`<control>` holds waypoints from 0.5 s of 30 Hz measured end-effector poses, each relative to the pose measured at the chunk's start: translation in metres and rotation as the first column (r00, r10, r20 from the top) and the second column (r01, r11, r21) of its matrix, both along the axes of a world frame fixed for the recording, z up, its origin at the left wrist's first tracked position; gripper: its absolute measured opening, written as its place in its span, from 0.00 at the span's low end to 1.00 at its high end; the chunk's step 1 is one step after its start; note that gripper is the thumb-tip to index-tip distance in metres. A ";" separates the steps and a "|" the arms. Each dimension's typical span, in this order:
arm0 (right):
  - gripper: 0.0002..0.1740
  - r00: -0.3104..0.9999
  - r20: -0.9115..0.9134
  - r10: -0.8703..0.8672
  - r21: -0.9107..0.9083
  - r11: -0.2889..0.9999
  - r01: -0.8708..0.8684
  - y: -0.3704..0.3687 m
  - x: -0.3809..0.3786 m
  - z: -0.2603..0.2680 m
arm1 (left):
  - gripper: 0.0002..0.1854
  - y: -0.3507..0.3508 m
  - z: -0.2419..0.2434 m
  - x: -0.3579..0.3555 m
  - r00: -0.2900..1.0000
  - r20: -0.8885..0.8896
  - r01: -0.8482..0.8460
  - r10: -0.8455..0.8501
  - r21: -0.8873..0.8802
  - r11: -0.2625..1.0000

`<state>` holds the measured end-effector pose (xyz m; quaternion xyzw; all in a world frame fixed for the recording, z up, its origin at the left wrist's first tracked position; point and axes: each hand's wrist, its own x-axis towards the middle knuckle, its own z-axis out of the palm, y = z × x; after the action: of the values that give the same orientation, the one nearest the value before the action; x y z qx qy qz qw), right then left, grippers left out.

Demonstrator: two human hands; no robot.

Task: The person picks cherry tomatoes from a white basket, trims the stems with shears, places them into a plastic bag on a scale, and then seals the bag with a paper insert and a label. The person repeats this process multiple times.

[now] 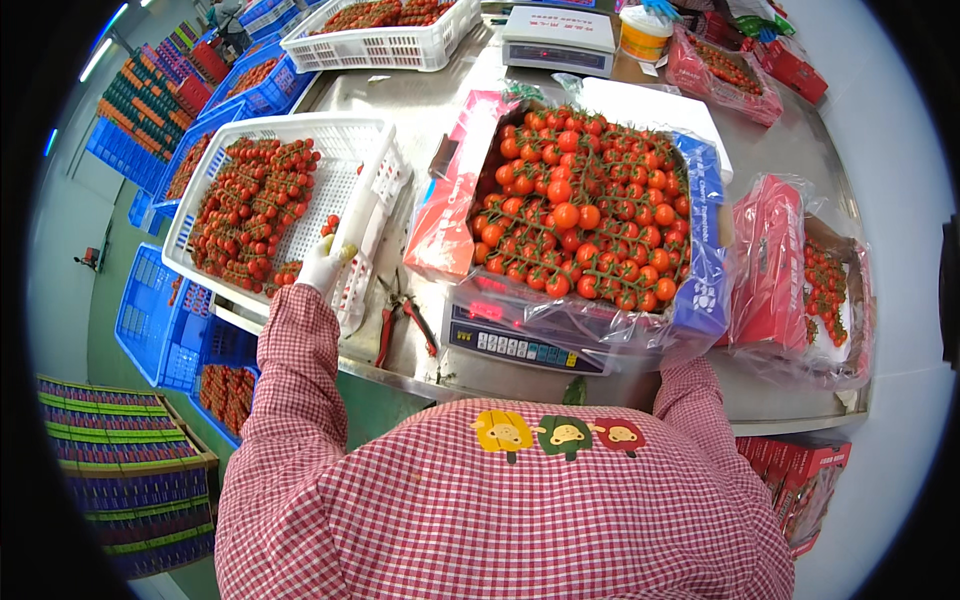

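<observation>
My left hand (pixel 322 266), in a white glove with yellowed fingertips, is inside the near right corner of a white plastic crate (pixel 369 129). A few loose cherry tomatoes (pixel 330 223) lie just beyond its fingertips; whether it grips anything is unclear. Heaped vine tomatoes (pixel 251 206) cover the left of that crate. Before me a cardboard box (pixel 701 247) lined with clear plastic is filled with cherry tomatoes on the vine (pixel 574 202). It sits on a digital scale (pixel 517 346). My right sleeve reaches the box's near right corner, where box and plastic hide my right hand.
Red-handled pruning shears (pixel 397 319) lie between crate and scale. At right stands another opened tomato box (pixel 772 262). A second scale (pixel 559 41), a bucket (pixel 643 34) and a white crate (pixel 442 45) are at the back. Blue crates (pixel 150 315) stand left of the table.
</observation>
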<state>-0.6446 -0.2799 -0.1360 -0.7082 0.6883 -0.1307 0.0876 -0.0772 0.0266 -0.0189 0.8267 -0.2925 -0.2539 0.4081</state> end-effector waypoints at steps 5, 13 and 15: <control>0.28 1.000 -0.010 0.006 -0.002 1.000 -0.006 0.000 0.002 0.004 | 0.19 -0.002 0.006 -0.004 1.000 0.000 -0.003 0.003 -0.003 1.000; 0.28 0.999 -0.025 0.024 -0.003 1.000 -0.024 0.008 0.006 0.011 | 0.20 0.001 -0.002 0.004 0.999 0.045 0.025 -0.026 0.009 1.000; 0.28 0.999 -0.036 0.031 0.008 0.999 -0.031 0.011 0.006 0.013 | 0.20 0.002 -0.004 0.006 0.998 0.044 0.047 -0.046 -0.017 0.999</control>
<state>-0.6386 -0.2685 -0.1234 -0.7206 0.6792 -0.1142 0.0797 -0.0715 0.0287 -0.0225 0.8214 -0.3229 -0.2425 0.4029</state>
